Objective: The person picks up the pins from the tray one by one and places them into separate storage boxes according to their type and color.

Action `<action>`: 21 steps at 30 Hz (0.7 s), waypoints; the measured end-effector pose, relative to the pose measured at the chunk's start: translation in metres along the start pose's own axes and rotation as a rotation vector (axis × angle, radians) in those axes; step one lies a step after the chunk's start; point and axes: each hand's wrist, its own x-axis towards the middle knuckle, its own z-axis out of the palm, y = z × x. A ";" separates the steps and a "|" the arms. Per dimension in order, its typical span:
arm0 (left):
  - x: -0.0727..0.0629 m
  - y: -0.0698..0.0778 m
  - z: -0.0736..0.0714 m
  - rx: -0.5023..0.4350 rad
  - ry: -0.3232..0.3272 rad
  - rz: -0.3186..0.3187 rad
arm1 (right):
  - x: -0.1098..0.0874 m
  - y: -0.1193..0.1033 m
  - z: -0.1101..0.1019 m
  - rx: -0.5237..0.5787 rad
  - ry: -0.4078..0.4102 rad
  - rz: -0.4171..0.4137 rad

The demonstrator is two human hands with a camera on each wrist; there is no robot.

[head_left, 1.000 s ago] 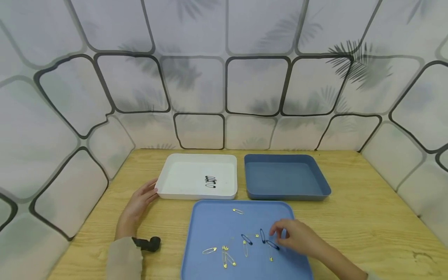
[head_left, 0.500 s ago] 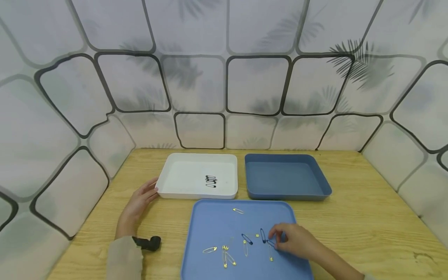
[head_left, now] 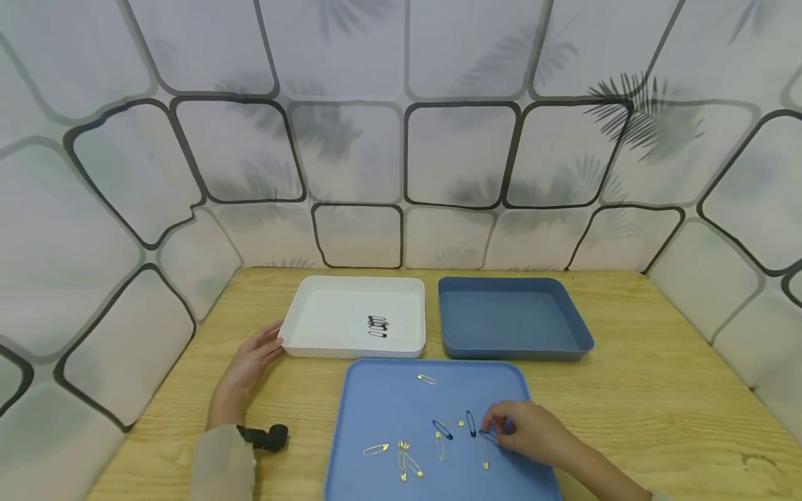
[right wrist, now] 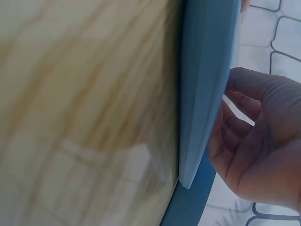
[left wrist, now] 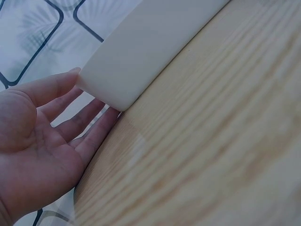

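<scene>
My left hand (head_left: 249, 362) rests against the left side of a white tray (head_left: 326, 334), its relaxed fingers touching the corner; the left wrist view shows the fingers (left wrist: 84, 117) spread at the tray's wall. Several black safety pins (head_left: 377, 334) lie inside that tray. My right hand (head_left: 526, 431) is low over a light blue tray (head_left: 376, 383), with thumb and forefinger pinching the end of a black safety pin (head_left: 486, 436), partly hidden by the fingers. Two more black safety pins (head_left: 442, 429) and several gold safety pins (head_left: 375, 449) are scattered on the blue tray.
A dark blue tray (head_left: 514, 351) stands at the back right, beside the white one. All three trays sit on a wooden table (head_left: 658, 390). A patterned backdrop (head_left: 451, 153) encloses the table at the back and sides.
My right thumb and fingers have moved in onto the nearest black safety pin, covering part of it. My left hand stays at the white tray.
</scene>
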 end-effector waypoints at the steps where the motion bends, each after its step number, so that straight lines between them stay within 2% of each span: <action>1: 0.000 0.000 0.000 0.000 0.000 -0.001 | 0.000 0.000 0.000 -0.003 -0.002 0.004; 7: 0.000 0.000 0.000 -0.007 -0.003 0.018 | 0.001 -0.001 0.000 -0.014 -0.009 0.028; 17: 0.002 -0.003 -0.003 -0.002 -0.007 0.038 | 0.002 -0.001 0.001 -0.036 -0.015 0.021; 21: 0.003 -0.004 -0.003 -0.008 0.001 0.019 | 0.002 -0.002 0.001 -0.039 -0.017 0.014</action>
